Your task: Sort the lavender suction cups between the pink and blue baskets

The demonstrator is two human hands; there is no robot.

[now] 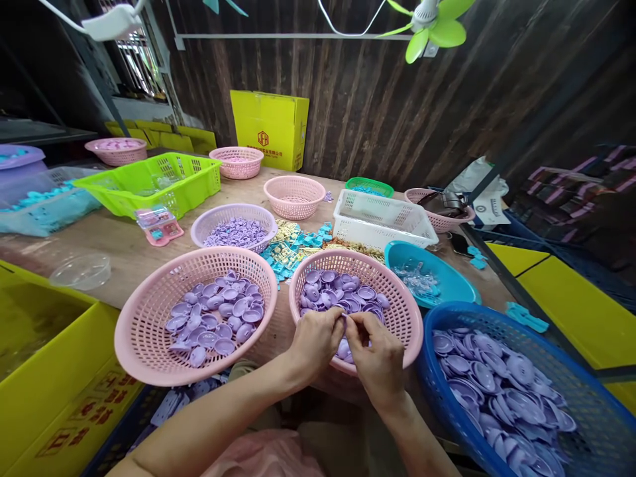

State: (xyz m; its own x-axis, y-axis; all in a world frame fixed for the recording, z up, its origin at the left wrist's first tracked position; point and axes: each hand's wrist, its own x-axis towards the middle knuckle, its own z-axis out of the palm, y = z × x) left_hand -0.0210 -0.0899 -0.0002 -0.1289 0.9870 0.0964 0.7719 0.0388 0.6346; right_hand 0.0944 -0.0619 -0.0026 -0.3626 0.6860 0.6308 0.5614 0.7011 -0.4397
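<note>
Far left, near edge: we see an open yellow box [40, 411], then a clear dish [82, 271] on the table, with a green crate [199, 192] behind. Next, the left pink basket [144, 331], tilted toward us, cupped purple pieces [213, 318] heaped inside. Behind it, a lilac basket [199, 228] of smaller purple parts; right of that, loose cyan and cream parts [293, 248]. Then our left hand [315, 338], thumb and fingertips pinched together on a small purple piece [344, 317], mostly hidden by fingers. It sits above the middle pink basket [407, 318], which holds more cupped pieces. Our right hand [377, 354] meets the left there, fingertips narrow, pinching the same piece. Beyond: white basket [365, 232], teal tray [454, 281] with clear parts. Far right, a blue basket [591, 397], larger purple pieces [501, 391] piled in.
</note>
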